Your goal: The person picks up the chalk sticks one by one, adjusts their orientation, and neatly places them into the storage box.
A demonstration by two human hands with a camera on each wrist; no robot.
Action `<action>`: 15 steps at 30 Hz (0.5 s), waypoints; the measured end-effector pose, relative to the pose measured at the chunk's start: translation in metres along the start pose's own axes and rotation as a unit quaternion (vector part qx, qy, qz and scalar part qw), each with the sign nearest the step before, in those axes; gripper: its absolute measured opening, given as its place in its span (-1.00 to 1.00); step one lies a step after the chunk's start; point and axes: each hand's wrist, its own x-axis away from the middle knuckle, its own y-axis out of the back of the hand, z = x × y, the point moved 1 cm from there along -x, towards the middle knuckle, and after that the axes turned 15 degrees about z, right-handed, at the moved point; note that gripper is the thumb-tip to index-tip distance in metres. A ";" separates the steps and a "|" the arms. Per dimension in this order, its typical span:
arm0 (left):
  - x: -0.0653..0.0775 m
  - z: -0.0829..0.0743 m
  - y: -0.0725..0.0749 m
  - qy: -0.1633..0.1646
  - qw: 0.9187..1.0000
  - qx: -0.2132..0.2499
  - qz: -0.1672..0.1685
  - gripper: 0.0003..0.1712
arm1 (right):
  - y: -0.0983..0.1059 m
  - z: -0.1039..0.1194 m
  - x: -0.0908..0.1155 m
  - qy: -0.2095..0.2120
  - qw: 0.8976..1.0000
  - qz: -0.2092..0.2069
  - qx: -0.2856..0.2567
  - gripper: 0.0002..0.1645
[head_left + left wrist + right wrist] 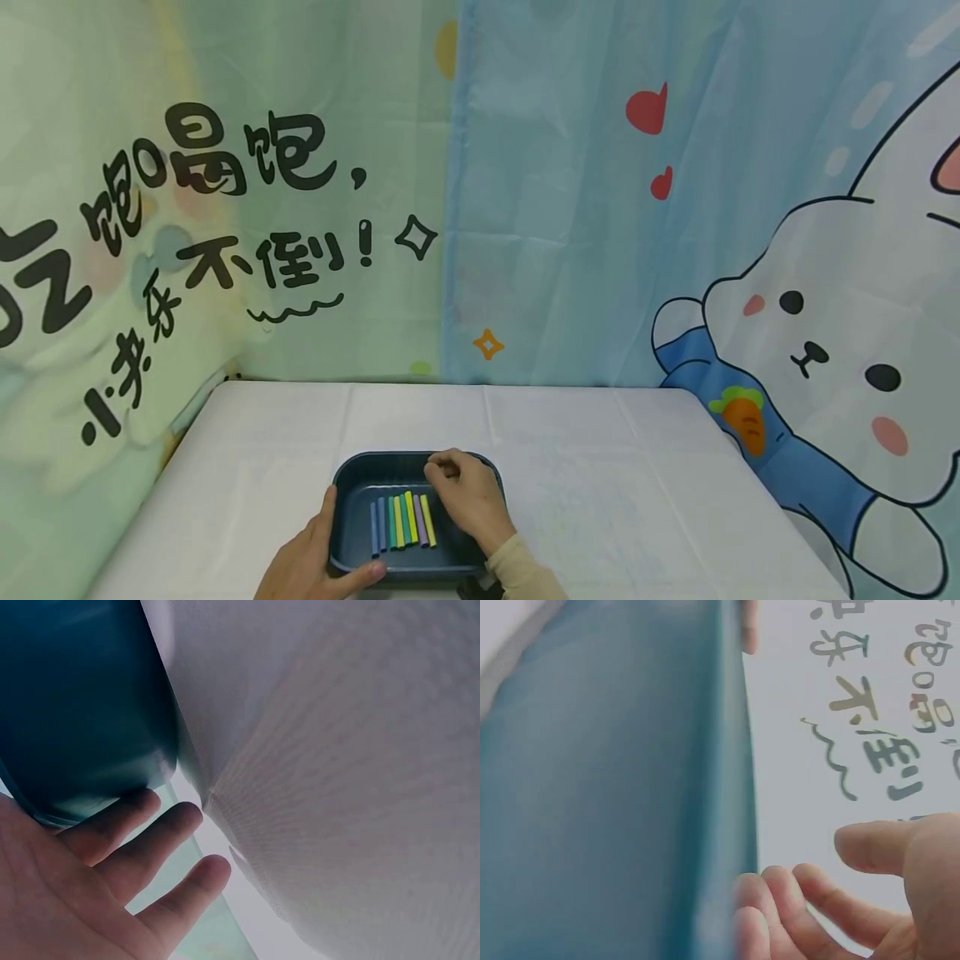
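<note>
A dark blue rectangular tray with rounded corners lies on the white table. Several slim chalk-like sticks, in blue, green, yellow and purple, lie side by side in its middle. My left hand holds the tray's near left corner, thumb at the front rim and fingers along the left wall. In the left wrist view, fingertips meet the tray's underside. Bent at the fingers, my right hand hovers over the tray's right part. The right wrist view shows its thumb apart from the fingers, nothing between them.
A white cloth covers the table around the tray. Behind it hangs a printed curtain with a rabbit and black lettering. A small black object sits beneath the right wrist.
</note>
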 end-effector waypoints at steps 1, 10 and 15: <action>0.000 0.000 0.000 0.001 1.000 0.000 -0.001 0.56 | 0.003 0.001 0.002 0.002 1.000 -0.010 0.005 -0.70; 0.000 -0.001 -0.001 0.002 1.000 -0.003 -0.004 0.56 | 0.044 -0.016 0.020 0.014 0.989 -0.117 0.094 -0.64; 0.001 -0.001 -0.002 0.002 1.000 0.001 -0.002 0.57 | 0.065 -0.043 0.039 0.008 0.978 -0.146 0.148 -0.48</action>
